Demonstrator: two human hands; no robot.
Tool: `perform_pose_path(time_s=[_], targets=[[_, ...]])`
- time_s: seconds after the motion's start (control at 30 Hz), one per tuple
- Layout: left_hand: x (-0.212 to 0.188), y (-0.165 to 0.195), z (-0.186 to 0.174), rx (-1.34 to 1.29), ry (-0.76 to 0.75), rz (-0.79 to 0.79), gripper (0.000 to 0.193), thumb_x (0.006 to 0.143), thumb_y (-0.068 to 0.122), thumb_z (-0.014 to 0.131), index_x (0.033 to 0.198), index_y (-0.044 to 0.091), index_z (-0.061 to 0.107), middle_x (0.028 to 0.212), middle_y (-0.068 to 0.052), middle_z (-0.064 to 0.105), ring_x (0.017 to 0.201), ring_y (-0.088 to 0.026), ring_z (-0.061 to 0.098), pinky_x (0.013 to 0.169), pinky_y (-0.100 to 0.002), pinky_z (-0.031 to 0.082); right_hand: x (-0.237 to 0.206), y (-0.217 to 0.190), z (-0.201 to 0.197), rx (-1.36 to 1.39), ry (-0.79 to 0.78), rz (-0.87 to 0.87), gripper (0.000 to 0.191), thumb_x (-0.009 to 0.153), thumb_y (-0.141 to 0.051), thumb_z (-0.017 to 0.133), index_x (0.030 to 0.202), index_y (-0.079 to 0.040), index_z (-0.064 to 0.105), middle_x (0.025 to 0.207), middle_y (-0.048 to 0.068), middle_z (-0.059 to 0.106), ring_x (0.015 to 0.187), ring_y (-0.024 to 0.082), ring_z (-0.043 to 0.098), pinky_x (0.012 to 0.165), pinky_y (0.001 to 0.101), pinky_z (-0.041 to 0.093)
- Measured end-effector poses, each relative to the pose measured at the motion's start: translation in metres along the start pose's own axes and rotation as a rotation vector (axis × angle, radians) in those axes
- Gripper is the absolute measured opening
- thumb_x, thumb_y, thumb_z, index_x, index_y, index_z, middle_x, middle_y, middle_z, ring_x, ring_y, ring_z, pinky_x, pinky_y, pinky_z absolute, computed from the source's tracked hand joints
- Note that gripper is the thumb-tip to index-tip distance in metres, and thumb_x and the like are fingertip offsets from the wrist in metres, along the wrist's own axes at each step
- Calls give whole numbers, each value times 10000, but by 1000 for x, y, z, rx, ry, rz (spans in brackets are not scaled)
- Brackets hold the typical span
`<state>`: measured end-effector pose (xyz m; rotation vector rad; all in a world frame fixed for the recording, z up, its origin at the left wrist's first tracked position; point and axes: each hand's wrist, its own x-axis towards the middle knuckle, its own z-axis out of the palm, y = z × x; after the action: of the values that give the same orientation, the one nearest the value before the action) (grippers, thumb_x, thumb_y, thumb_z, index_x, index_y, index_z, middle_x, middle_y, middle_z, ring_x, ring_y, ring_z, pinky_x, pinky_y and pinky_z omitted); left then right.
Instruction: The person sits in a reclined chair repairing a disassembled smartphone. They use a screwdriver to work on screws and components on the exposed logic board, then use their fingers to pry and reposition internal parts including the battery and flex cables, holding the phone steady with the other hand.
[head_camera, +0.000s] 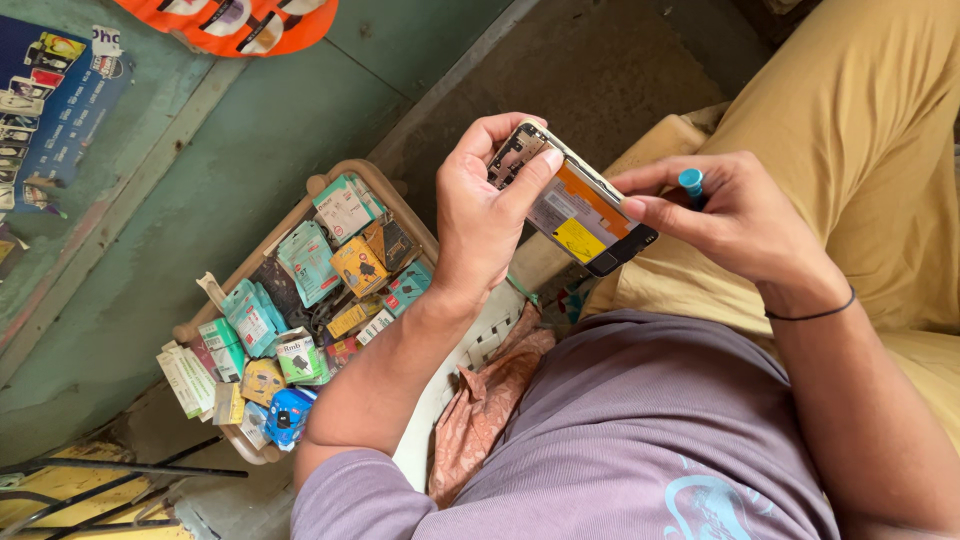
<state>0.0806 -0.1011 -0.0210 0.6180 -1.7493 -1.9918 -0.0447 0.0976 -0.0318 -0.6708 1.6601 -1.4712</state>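
Two hands (480, 215) grip phone (575, 205) (backless).

The left hand (480, 215) gripped an opened phone (572, 200) with its back cover off, thumb pressed on its upper end. The right hand (735, 225) touched the phone's lower edge and held a blue-capped tool (691, 182). A tray (385, 190) of small packaged boxes sat below on the floor.

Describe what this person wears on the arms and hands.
Both arms come out of short mauve sleeves and are bare below them. The left hand carries no ring, watch or glove. The right hand is likewise ungloved, with a thin black band around its wrist.
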Motion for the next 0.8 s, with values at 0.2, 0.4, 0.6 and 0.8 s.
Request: perform_pose_path(time_s=[0.2,0.4,0.6,0.8], targets=[[1,1,-1,-13,16,-4,246,935,30,756,1159,1,661,1015,-19,687,922,-64,632,860,-232,547,-8,7,-5,-92,54,74,198,930,-109,767,1095,-5,801,832,6,713,764,52,580,666,238,471],[1,2,-2,-4,10,24,245,942,29,756,1164,2,657,1020,-14,684,931,-60,628,871,-231,545,-9,4,-3,-81,43,58,208,918,-121,753,1098,-22,790,825,-28,714,755,31,580,666,217,479],[-1,3,-1,6,13,8,242,941,28,755,1162,2,658,1011,-12,685,918,-57,628,857,-230,548,-13,-1,-3,-44,33,133,237,899,-125,764,1115,-34,796,818,-27,700,734,35,556,642,219,447],[-2,4,-1,16,12,18,240,943,28,754,1162,5,658,1016,-13,690,925,-59,634,864,-230,546,-13,-2,-5,-20,14,165,265,885,-127,766,1133,-41,796,834,-24,714,740,37,566,649,215,450]])
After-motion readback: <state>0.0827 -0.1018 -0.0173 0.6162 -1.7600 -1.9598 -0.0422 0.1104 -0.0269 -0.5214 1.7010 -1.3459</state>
